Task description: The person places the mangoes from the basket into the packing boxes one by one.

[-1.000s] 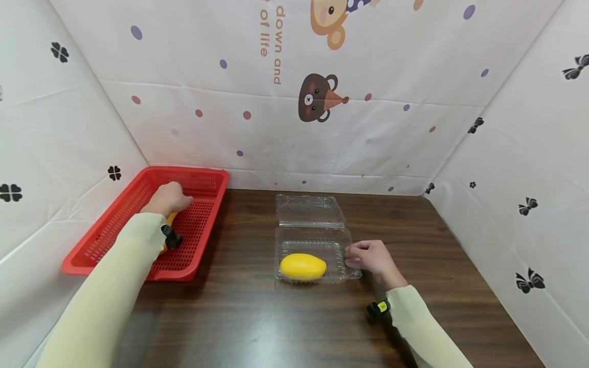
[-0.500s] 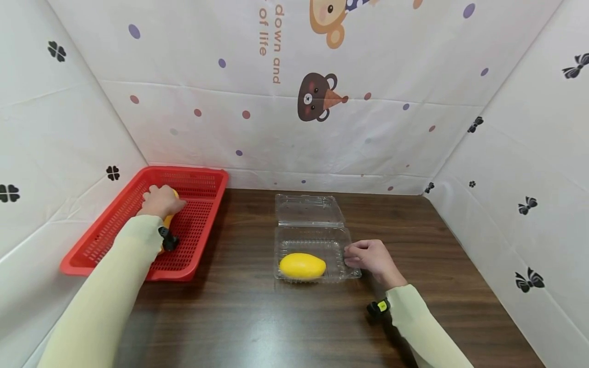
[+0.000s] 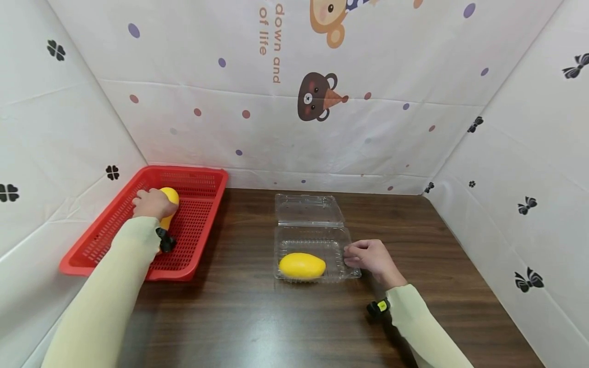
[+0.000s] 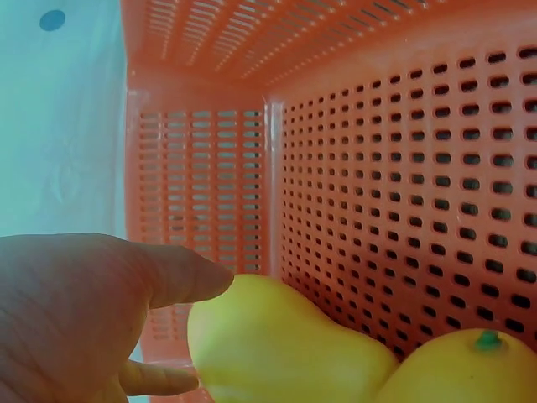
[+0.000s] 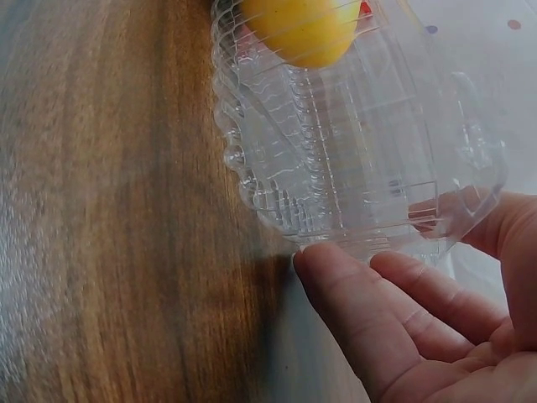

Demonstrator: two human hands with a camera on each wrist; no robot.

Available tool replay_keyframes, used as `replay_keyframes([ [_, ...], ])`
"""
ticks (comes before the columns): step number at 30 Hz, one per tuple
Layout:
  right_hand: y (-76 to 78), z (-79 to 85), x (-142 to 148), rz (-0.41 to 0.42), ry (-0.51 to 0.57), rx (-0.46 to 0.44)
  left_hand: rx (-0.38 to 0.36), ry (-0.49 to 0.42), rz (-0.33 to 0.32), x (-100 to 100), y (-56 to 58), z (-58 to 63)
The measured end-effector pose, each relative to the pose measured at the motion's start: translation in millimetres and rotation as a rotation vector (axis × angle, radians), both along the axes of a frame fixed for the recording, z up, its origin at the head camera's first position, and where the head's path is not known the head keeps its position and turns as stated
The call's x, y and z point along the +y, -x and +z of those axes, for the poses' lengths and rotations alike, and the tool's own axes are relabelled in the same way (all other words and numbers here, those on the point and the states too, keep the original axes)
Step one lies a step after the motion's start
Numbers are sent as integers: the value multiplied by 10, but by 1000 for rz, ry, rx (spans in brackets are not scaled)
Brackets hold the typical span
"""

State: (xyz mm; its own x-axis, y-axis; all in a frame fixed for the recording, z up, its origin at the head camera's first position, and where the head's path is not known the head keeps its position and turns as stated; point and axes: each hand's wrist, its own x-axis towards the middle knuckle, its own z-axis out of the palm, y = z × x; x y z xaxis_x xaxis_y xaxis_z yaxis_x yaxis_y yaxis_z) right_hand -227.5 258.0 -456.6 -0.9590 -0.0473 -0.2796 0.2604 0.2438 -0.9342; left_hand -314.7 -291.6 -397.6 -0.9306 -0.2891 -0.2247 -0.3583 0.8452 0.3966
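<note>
In the head view my left hand [image 3: 153, 203] is inside the red basket [image 3: 211, 204], over a yellow pear-shaped fruit [image 4: 277, 344]. The left wrist view shows the thumb tip and one straight finger right at that fruit's rounded end; the other fingers are hidden there. Beside it lies a round yellow fruit [image 4: 466, 369] with a green stem end. My right hand [image 3: 370, 258] pinches the right edge of an open clear plastic clamshell box [image 3: 317, 235], thumb on one side and fingers on the other. An oblong yellow fruit [image 3: 302, 266] lies in the box's front part.
The basket stands at the back left of the dark wooden table [image 3: 257, 317], close to the left wall. White patterned sheeting [image 3: 198, 128] rises behind the table and along both sides. The box's lid [image 3: 308, 209] lies folded back toward the rear sheet.
My left hand has shifted left and slightly toward me within the basket, uncovering the yellow pear-shaped fruit's end. My right hand, the box and the oblong fruit have stayed put.
</note>
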Motion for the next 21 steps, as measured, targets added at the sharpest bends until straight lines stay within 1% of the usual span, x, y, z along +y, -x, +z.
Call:
replay_keyframes([
  [4, 27, -68, 20, -4, -2, 8, -10, 8, 13, -25, -3, -21],
  [11, 41, -77, 32, -11, -16, 8, -6, -16, 30, -81, 2, -58],
  [21, 36, -75, 15, -10, -24, 13, -39, -38, 13, -154, -4, -72],
])
